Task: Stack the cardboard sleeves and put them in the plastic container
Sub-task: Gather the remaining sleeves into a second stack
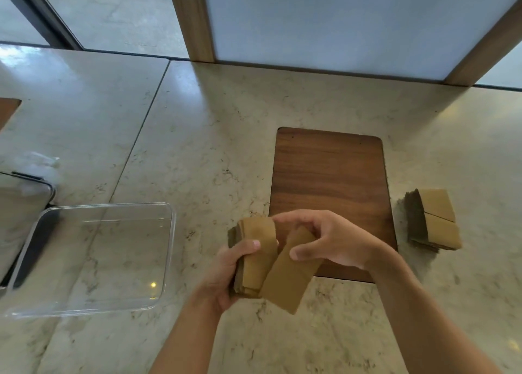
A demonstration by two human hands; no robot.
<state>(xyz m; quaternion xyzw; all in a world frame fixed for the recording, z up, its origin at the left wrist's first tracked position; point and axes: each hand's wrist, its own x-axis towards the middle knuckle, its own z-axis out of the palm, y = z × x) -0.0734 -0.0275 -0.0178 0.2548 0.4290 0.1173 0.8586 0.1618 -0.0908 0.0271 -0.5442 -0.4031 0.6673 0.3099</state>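
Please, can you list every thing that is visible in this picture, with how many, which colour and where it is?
plastic container: one, clear, empty, on the counter at left.
held stack of sleeves: one, brown, in the left hand.
single sleeve: one, brown, in the right hand, beside the held stack.
loose pile of sleeves: one, brown, on the counter right of the board.
wooden board: one, dark brown, centre of the counter.
tray: one, grey with dark rim, far left, partly out of view.
counter: one, beige marble.
left hand: one, gripping the stack.
right hand: one, gripping the single sleeve.

Pale marble counter (214, 136) under wood-framed frosted panels (339, 20), with a dark wooden board (330, 175)
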